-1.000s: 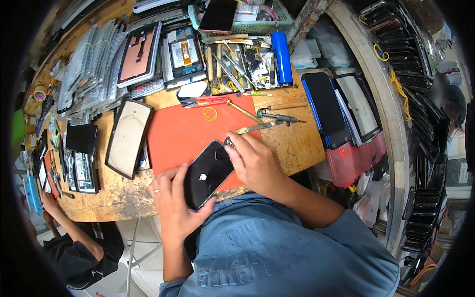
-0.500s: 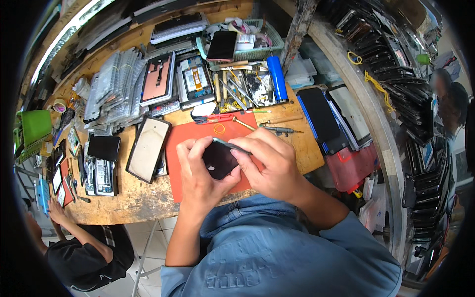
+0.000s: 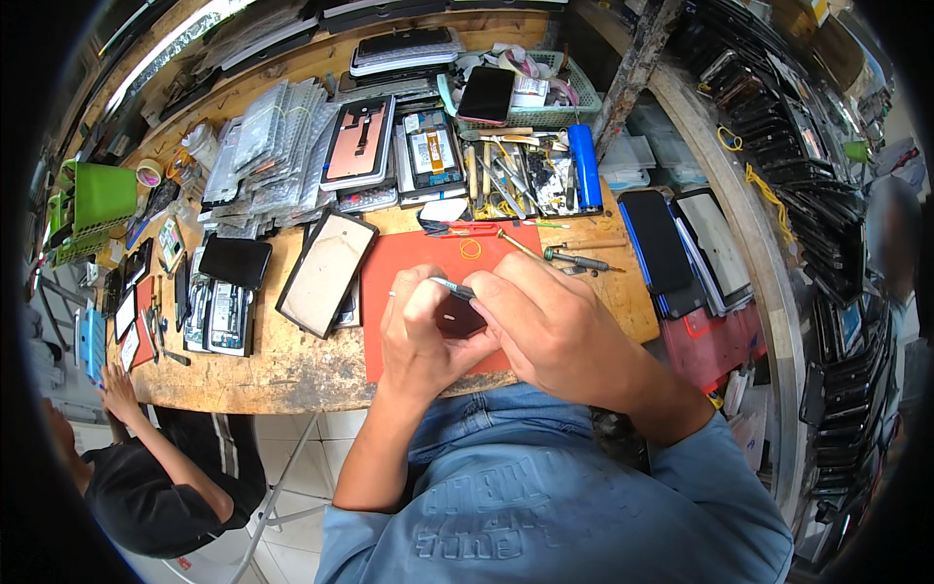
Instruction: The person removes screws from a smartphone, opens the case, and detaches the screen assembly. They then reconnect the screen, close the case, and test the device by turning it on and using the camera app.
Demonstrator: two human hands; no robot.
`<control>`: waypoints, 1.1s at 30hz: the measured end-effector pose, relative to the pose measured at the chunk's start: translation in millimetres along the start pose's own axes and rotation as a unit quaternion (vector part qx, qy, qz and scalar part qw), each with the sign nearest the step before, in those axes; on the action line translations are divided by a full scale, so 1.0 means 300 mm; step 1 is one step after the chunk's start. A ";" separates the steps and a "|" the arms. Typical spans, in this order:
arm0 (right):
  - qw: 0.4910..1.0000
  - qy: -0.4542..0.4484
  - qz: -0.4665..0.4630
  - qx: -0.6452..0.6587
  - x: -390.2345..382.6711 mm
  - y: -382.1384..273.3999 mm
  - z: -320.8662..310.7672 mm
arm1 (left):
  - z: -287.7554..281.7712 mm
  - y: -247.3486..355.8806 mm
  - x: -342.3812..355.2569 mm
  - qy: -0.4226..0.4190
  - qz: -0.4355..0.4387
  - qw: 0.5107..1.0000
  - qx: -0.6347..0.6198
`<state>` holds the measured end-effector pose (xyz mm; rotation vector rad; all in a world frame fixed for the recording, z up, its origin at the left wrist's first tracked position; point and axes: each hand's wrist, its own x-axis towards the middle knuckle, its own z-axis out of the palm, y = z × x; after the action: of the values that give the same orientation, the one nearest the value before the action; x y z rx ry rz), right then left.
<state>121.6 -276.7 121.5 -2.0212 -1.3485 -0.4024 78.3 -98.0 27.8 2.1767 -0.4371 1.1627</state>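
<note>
Above an orange-red mat, I hold a dark smartphone in both hands, its glossy face tilted toward me. My left hand is closed around its left side, fingers along the far edge and thumb along the near one. My right hand is closed at the phone's upper right, thumb and forefinger pinching a thin dark edge there. Whether that edge is part of the phone or a separate piece, I cannot tell. Beyond my hands lie a yellow rubber band, red-handled pliers and a grey screwdriver.
Bubble-wrap sleeves, opened devices and a tool tray with a blue cylinder line the back. A beige panel lies left; phones stack right. A co-worker's hand is at the far left.
The phone has tilted, so less of its face shows between my hands. My right hand has come in closer over it. The whole scene has shifted rightward in view.
</note>
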 end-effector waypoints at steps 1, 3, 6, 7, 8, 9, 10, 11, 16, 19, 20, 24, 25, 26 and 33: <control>1.000 -0.006 0.003 -0.004 0.001 -0.006 -0.008 | -0.004 -0.001 0.001 -0.001 0.002 1.000 0.014; 1.000 -0.016 0.012 -0.012 -0.004 -0.010 -0.016 | -0.014 0.000 0.008 -0.004 0.008 0.999 0.040; 0.999 -0.020 0.029 -0.007 -0.018 -0.013 -0.017 | -0.026 -0.009 0.014 -0.008 0.017 1.000 0.025; 0.999 -0.016 0.034 0.003 -0.021 -0.011 -0.016 | -0.027 -0.008 0.015 -0.007 0.014 1.000 0.021; 0.999 -0.011 0.039 0.013 -0.022 -0.009 -0.013 | -0.028 -0.009 0.019 -0.007 0.011 1.000 0.018; 0.999 -0.006 0.048 0.015 -0.026 -0.012 -0.008 | -0.029 -0.009 0.021 -0.006 0.009 1.000 0.015; 0.998 0.000 0.057 0.018 -0.035 -0.018 0.000 | -0.031 -0.008 0.021 -0.009 0.000 1.000 0.004; 0.998 0.005 0.066 0.021 -0.043 -0.024 0.007 | -0.032 -0.008 0.023 -0.011 -0.009 1.000 -0.008; 0.990 0.115 0.054 0.059 -0.076 -0.012 0.101 | -0.058 -0.002 0.030 -0.029 -0.026 0.999 -0.038; 0.973 0.197 0.056 0.101 -0.075 -0.005 0.169 | -0.077 -0.008 0.051 -0.041 -0.011 0.999 -0.020; 0.966 0.223 0.057 0.119 -0.075 -0.002 0.184 | -0.080 -0.009 0.050 -0.040 -0.017 0.999 -0.025; 0.940 0.222 0.202 0.161 -0.042 0.111 0.227 | -0.083 -0.009 0.056 -0.033 -0.031 0.999 -0.018; 0.960 0.171 0.197 0.105 -0.041 0.171 0.246 | -0.081 -0.003 0.057 -0.036 -0.038 0.999 -0.013; 0.970 0.163 0.177 0.045 -0.022 0.213 0.260 | -0.082 -0.003 0.059 -0.038 -0.044 0.998 -0.007; 0.968 0.123 0.140 0.166 -0.029 0.018 0.090 | -0.057 0.022 0.048 -0.016 -0.089 0.996 0.010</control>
<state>120.0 -266.0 94.7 -1.7800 -0.8966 -0.2668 72.3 -91.6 49.4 2.2043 -0.2407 1.0403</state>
